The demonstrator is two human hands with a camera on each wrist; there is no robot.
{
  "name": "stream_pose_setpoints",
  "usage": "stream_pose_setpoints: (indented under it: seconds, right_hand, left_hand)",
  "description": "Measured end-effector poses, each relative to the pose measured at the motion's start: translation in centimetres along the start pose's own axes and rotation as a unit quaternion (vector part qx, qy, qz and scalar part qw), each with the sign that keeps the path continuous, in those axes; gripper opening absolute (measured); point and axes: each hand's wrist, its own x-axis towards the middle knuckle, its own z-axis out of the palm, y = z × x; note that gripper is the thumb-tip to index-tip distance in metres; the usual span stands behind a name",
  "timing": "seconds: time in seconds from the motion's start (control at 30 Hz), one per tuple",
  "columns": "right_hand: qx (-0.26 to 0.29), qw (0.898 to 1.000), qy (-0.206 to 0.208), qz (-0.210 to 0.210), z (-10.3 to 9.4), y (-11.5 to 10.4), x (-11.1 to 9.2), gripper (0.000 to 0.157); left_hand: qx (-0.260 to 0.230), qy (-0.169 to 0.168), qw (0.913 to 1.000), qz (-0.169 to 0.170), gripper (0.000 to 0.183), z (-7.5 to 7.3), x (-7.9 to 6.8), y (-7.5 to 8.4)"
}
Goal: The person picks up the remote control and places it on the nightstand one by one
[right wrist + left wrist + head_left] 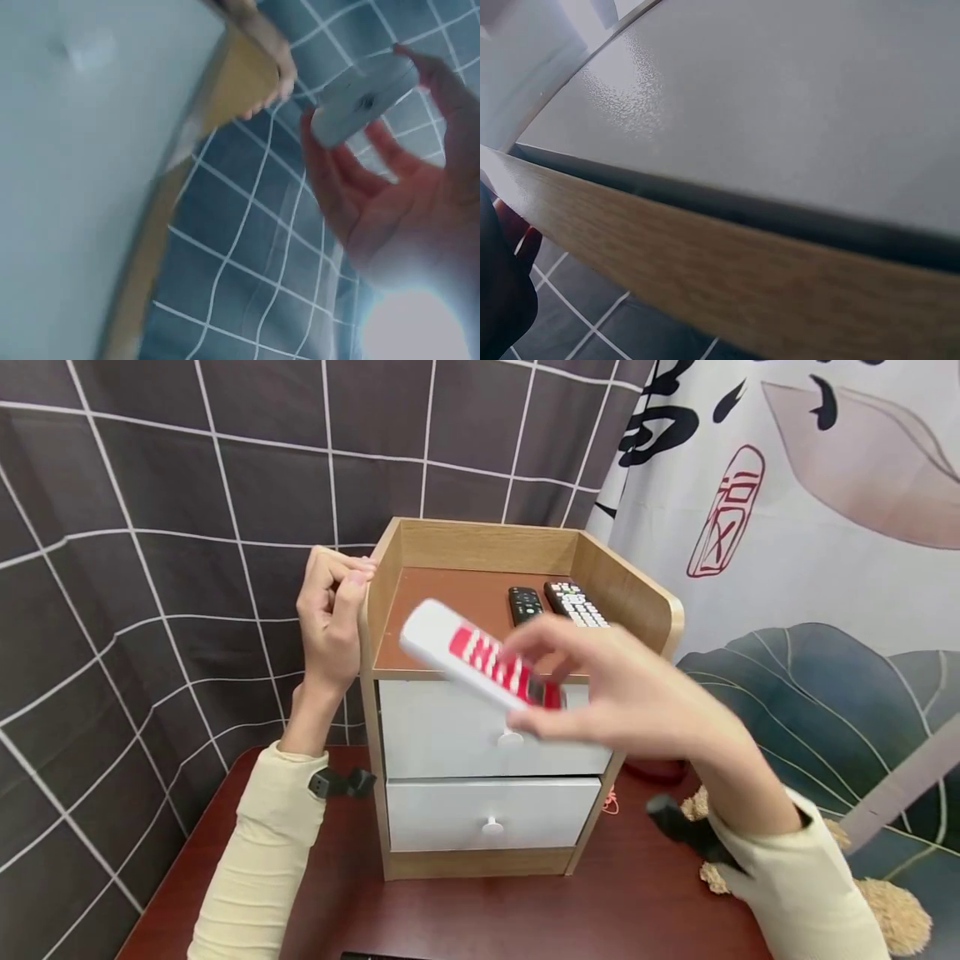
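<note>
In the head view my right hand (622, 685) holds a white remote control (480, 652) with a red keypad, tilted in front of the cabinet's top drawer. The right wrist view shows this remote's white end (364, 101) pinched between thumb and fingers. My left hand (330, 610) grips the upper left side panel of a small wooden cabinet (487, 547), fingers curled at its edge. On the cabinet's brown top shelf lie a small black remote (523, 603) and a longer black remote (573, 602) with pale buttons, partly hidden behind my right hand.
Two white drawers, an upper (435, 727) and a lower (438, 814), sit closed below the shelf. The cabinet stands on a dark red table (465, 918). A grey checked curtain (262, 485) hangs behind; a beige fluffy thing (892, 910) lies at the right.
</note>
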Motion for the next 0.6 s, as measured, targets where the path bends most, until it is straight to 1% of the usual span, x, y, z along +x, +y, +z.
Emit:
stream_pose_setpoints:
  seconds: [0.1, 0.17, 0.2, 0.27, 0.33, 0.47, 0.53, 0.6]
  right_hand:
    - [-0.027, 0.996, 0.030, 0.075, -1.0, -0.1, 2.9, 0.040]
    - [-0.052, 0.990, 0.040, 0.122, -1.2, -0.1, 4.7, 0.040]
    - [-0.062, 0.987, 0.039, 0.141, -1.3, -0.1, 5.5, 0.042]
    - [-0.088, 0.980, 0.023, 0.179, -1.4, 0.0, 7.1, 0.045]
    - [-0.124, 0.971, -0.007, 0.205, -1.4, 0.2, 8.7, 0.045]
    - [-0.197, 0.949, -0.069, 0.237, -0.9, 0.9, 11.3, 0.045]
    - [-0.219, 0.939, -0.088, 0.248, -0.5, 1.3, 12.4, 0.044]
    - [-0.232, 0.932, -0.105, 0.258, -0.1, 1.6, 13.2, 0.041]
  left_hand:
    - [0.004, 0.005, 1.0000, -0.002, 0.028, -0.2, 0.1, 0.2]
    - [0.006, 0.006, 1.0000, -0.002, 0.027, -0.2, 0.2, 0.3]
    - [0.006, 0.005, 1.0000, -0.002, 0.027, -0.2, 0.2, 0.3]
    - [0.005, 0.004, 1.0000, -0.001, 0.027, -0.2, 0.3, 0.3]
    - [0.004, 0.003, 1.0000, 0.000, 0.027, -0.1, 0.4, 0.3]
    - [0.001, 0.001, 1.0000, -0.004, 0.028, 0.0, 0.1, 0.2]
    - [0.000, 0.000, 1.0000, -0.005, 0.028, 0.0, 0.0, 0.1]
    - [-0.001, -0.002, 1.0000, -0.007, 0.028, 0.0, -0.1, 0.0]
